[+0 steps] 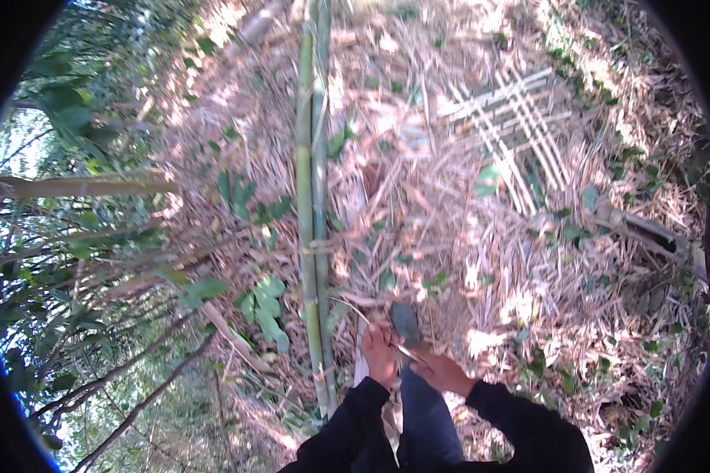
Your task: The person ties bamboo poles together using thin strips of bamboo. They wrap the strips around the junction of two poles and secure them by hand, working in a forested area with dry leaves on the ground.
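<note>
My left hand (380,355) is closed around a thin pale strip (350,307), which looks like split bamboo and sticks out up and to the left. Close by on the right, my right hand (445,373) is also closed. Between the two hands shows a short pale length; whether it is the same strip or a tool in my right hand is too small to tell. Both hands are over my leg and dark shoe (405,322). Just left of them lie two long green bamboo poles (305,181), side by side, running away from me.
A lattice of crossed pale strips (521,118) lies on the leaf litter at the far right. Dry leaves (418,213) cover the ground. Branches and green foliage (71,110) crowd the left side. A dark hollow log-like piece (647,231) lies at the right.
</note>
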Available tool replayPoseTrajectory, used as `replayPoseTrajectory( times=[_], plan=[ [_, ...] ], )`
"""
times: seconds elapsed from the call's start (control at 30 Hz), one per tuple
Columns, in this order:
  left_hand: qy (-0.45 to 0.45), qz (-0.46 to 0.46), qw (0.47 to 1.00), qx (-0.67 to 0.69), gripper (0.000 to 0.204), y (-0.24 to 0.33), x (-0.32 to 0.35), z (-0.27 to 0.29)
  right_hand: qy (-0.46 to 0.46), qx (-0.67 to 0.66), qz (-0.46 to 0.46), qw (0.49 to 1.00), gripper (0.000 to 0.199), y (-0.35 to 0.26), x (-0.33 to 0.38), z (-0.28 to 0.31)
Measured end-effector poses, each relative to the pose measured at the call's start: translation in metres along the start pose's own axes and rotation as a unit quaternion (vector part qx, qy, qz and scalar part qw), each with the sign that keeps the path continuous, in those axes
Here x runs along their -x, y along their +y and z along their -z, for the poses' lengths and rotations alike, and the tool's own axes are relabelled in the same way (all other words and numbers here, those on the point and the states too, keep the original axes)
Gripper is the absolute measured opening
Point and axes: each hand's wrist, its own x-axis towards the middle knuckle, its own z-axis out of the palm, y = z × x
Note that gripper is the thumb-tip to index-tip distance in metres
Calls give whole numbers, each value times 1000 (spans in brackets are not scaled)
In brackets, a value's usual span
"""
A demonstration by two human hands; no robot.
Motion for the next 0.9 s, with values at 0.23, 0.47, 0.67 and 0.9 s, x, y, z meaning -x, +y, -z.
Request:
replayPoseTrajectory(
  times=[0.23, 0.47, 0.67, 0.9],
  plan=[
    [25, -52, 995, 80, 25, 143, 8, -116, -20, -66, -112, 991, 37, -79, 48, 73],
    [-55, 86, 985, 139, 25, 255, -5, -164, 132, -141, 20, 981, 29, -215, -5, 227],
    [-135, -5, 983, 126, 23, 343, -24, -290, -76, 11, 182, 980, 28, -228, -58, 247],
    [-114, 34, 952, 281, 31, 441, -161, -365, 58, -134, 19, 989, 30, -283, -247, 453]
  ],
)
